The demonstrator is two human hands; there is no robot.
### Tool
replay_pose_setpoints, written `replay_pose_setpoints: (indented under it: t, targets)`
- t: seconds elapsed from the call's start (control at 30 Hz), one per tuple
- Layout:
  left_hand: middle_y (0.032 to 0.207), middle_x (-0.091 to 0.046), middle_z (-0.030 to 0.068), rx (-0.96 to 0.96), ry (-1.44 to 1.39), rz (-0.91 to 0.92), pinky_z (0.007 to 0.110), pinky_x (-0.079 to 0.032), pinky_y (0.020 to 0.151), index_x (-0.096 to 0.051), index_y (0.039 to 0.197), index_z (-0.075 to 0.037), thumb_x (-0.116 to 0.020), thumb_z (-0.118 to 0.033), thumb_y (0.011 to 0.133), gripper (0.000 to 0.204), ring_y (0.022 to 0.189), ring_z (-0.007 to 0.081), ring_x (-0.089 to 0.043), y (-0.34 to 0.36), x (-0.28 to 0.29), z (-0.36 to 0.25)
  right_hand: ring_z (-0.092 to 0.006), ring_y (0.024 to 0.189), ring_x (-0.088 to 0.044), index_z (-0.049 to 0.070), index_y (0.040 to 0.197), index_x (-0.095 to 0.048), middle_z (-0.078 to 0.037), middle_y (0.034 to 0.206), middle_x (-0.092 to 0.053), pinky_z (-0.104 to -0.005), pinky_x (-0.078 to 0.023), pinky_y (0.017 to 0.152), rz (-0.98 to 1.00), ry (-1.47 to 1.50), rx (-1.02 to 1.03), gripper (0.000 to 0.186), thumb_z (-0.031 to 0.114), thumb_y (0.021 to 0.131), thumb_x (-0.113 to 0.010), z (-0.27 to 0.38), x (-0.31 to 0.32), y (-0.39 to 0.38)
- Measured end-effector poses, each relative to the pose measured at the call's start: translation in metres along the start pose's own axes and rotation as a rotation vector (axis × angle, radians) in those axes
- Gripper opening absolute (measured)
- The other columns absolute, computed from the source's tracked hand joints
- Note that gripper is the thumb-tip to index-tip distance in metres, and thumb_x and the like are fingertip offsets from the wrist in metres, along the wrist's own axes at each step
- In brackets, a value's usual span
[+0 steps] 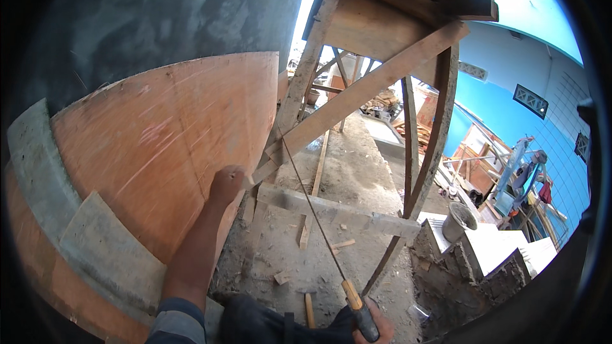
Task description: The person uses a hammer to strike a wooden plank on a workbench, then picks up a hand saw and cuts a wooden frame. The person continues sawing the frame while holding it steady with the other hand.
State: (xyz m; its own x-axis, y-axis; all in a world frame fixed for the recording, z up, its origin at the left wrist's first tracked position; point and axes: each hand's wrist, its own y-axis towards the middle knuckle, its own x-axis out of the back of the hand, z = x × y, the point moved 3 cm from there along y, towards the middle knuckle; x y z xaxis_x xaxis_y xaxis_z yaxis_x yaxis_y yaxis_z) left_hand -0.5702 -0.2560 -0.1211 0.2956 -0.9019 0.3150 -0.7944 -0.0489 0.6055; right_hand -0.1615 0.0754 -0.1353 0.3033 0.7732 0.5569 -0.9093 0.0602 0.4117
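Observation:
A long wooden board (376, 86) runs diagonally across a wooden stand (430, 146). At its lower left end my left hand (227, 183) is closed around the tip; the fingers are partly hidden from this side. My right hand (376, 326), low in the picture, grips the wood-and-black handle of a handsaw (311, 207). Its long blade shows edge-on as a thin dark line, reaching up to the board near the stand's left leg. A wooden crossbar (338, 209) passes behind the blade.
A large plywood sheet (159, 146) leans against the dark wall at left. A hammer (310, 311) and wood scraps (344, 243) lie on the dusty floor. At right, a grey bucket (459, 220) stands by white-topped steps, with hanging clothes (526, 175) beyond.

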Motion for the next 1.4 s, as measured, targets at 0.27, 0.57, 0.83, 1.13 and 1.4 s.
replay_pose_setpoints:
  t: [0.27,0.57,0.83,1.13,1.4]
  targets:
    - [0.107,-0.067,0.0272,0.119,0.391,0.314,0.046,-0.049,0.092,-0.063,0.115,0.002,-0.052,-0.044,0.096,0.052,0.105,0.0432,-0.063,0.001,-0.024,-0.030,-0.0252,0.077,-0.074,-0.008,0.130,-0.056,-0.018,0.090,-0.072,-0.0304,-0.056,0.073,-0.154,-0.035,0.276,0.064,0.003,0.067,-0.067,0.008,0.001,0.012]
    - [0.116,-0.061,0.0331,0.171,0.286,0.330,0.048,-0.046,0.096,-0.054,0.123,0.007,-0.045,-0.054,0.098,0.067,0.114,0.0463,-0.057,-0.005,-0.034,-0.014,-0.0254,0.077,-0.073,-0.008,0.128,-0.057,-0.018,0.093,-0.071,-0.0303,-0.056,0.076,-0.151,-0.063,0.234,0.063,0.002,0.067,-0.066,0.014,-0.003,0.022]
    - [0.110,-0.063,0.0328,0.151,-0.118,0.140,0.049,-0.046,0.092,-0.061,0.111,0.006,-0.039,-0.054,0.101,0.065,0.110,0.0471,-0.058,-0.009,-0.042,0.006,-0.0301,0.073,-0.072,-0.008,0.129,-0.057,-0.021,0.093,-0.071,-0.0335,-0.056,0.072,-0.015,-0.126,0.278,0.065,0.003,0.066,-0.067,0.029,-0.020,0.039]
    - [0.105,-0.067,0.0262,0.146,0.031,0.101,0.047,-0.048,0.089,-0.063,0.113,0.004,-0.041,-0.044,0.102,0.054,0.104,0.0402,-0.064,-0.013,-0.049,0.007,-0.0309,0.076,-0.072,-0.009,0.129,-0.056,-0.023,0.098,-0.070,-0.0346,-0.056,0.072,-0.008,-0.236,0.332,0.064,0.002,0.068,-0.068,0.033,-0.042,0.035]
    - [0.110,-0.064,0.0259,0.233,0.014,0.079,0.050,-0.047,0.091,-0.062,0.106,0.001,-0.039,-0.050,0.101,0.056,0.107,0.0430,-0.059,-0.017,-0.045,-0.005,-0.0336,0.083,-0.073,-0.009,0.129,-0.056,-0.024,0.100,-0.070,-0.0360,-0.057,0.075,-0.052,-0.320,0.238,0.062,0.003,0.069,-0.066,0.037,-0.038,0.025]
